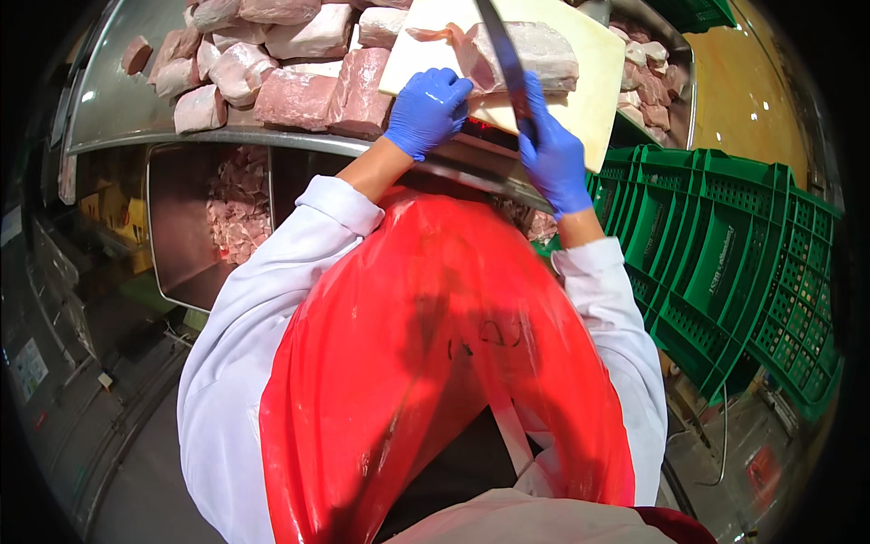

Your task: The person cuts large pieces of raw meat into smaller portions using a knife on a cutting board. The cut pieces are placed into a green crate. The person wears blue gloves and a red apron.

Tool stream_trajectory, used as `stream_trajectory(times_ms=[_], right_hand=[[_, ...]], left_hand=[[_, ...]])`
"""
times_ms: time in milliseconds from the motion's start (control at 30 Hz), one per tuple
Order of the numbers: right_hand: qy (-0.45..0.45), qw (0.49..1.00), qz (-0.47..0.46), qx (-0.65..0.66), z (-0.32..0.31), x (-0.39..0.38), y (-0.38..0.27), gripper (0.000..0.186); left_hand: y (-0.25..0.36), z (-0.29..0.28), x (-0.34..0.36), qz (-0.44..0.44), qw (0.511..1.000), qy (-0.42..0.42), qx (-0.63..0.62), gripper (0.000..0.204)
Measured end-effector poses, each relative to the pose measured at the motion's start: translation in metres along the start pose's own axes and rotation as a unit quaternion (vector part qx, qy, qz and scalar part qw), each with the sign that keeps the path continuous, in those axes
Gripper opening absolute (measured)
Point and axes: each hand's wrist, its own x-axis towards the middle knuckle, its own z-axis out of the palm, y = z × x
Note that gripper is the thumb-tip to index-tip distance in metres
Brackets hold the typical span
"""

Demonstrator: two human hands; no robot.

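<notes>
My right hand (555, 159), in a blue glove, grips a long-bladed knife (504, 47). The blade points up and away, passing over a pale pink block of raw meat (551, 62) on a white cutting board (594, 118). I cannot tell whether blade and meat touch. A thin strip of meat (431, 34) sticks out from the block's left side. By the board's near left edge is my left hand (428, 111), also gloved in blue, its fingers curled closed beside the block's near left corner. Whatever those fingers hold is hidden.
Several large meat blocks (294, 98) lie on a metal table (118, 113) at the left. A metal bin (177, 218) below it contains trimmings (240, 204). Cut pieces (651, 86) fill a tray at the right. Green crates (716, 245) stand near my right arm.
</notes>
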Motion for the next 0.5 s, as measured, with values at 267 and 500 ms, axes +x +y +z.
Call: stream_trajectory(times_ms=[267,500], right_hand=[[-0.165,0.954,0.073,-0.238,-0.004,-0.066,-0.047,0.089],[-0.100,0.982,0.133,-0.090,-0.030,-0.109,-0.064,0.080]], left_hand=[[-0.035,-0.012,0.000,0.001,0.998,-0.027,-0.048,0.024],[-0.102,-0.035,0.025,-0.121,0.987,-0.045,-0.101,0.030]])
